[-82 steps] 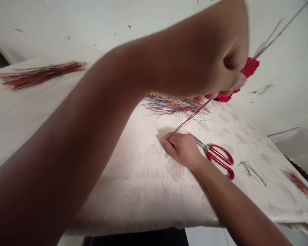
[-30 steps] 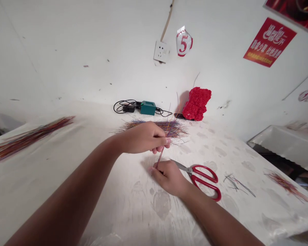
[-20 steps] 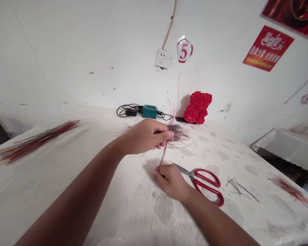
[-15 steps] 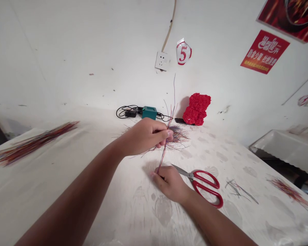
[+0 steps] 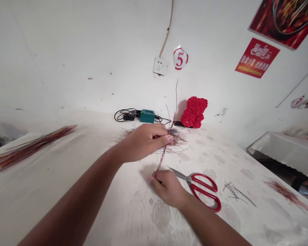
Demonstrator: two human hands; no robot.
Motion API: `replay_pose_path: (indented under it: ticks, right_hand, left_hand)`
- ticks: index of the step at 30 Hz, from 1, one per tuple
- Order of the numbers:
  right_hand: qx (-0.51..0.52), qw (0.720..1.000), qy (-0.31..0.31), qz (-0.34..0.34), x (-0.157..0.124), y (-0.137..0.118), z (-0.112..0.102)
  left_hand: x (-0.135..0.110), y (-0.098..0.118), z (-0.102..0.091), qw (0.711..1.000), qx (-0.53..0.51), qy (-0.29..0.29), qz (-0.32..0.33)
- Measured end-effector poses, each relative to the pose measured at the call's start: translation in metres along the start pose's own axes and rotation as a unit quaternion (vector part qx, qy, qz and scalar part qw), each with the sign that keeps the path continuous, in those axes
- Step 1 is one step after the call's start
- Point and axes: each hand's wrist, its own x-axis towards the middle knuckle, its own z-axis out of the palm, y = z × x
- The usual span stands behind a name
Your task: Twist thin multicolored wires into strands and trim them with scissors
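Note:
A few thin coloured wires (image 5: 162,160) run taut between my two hands, their free ends sticking up toward the wall. My left hand (image 5: 143,141) pinches them with thumb and fingers, held above the table. Resting on the white tablecloth (image 5: 66,177), my right hand (image 5: 166,186) is closed on the wires' lower ends. Red-handled scissors (image 5: 202,191) lie just right of my right hand, blades pointing at it. A loose heap of coloured wires (image 5: 178,138) lies behind my left hand.
A long bundle of coloured wires (image 5: 28,148) lies at the left. Cut wire scraps (image 5: 237,192) and another small bundle (image 5: 287,194) lie at the right. By the wall sit a red foam-flower bear (image 5: 193,112), a teal box (image 5: 147,116) with black cables, and a wall socket (image 5: 159,66).
My left hand came down from close to the camera to just above the table, sliding along the wires toward my right hand. My right hand stayed put beside the scissors.

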Motion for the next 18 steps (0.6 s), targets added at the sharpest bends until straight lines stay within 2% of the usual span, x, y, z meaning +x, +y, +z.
replay_pose_path:
  ticks: [7, 14, 18]
  right_hand:
    - [0.001, 1.000, 0.003, -0.004, -0.0003, 0.0000, 0.0010]
    - [0.000, 1.000, 0.006, -0.006, 0.0000, 0.0001, 0.0015]
    - [0.007, 1.000, 0.009, -0.005, -0.0009, -0.0001, 0.0018]
  left_hand:
    - [0.0004, 0.0030, 0.0003, 1.000, -0.025, 0.013, 0.010]
    - [0.0004, 0.0061, 0.0039, 0.992, -0.121, -0.010, -0.028]
    - [0.0004, 0.0065, 0.0052, 0.988, -0.153, -0.005, -0.028]
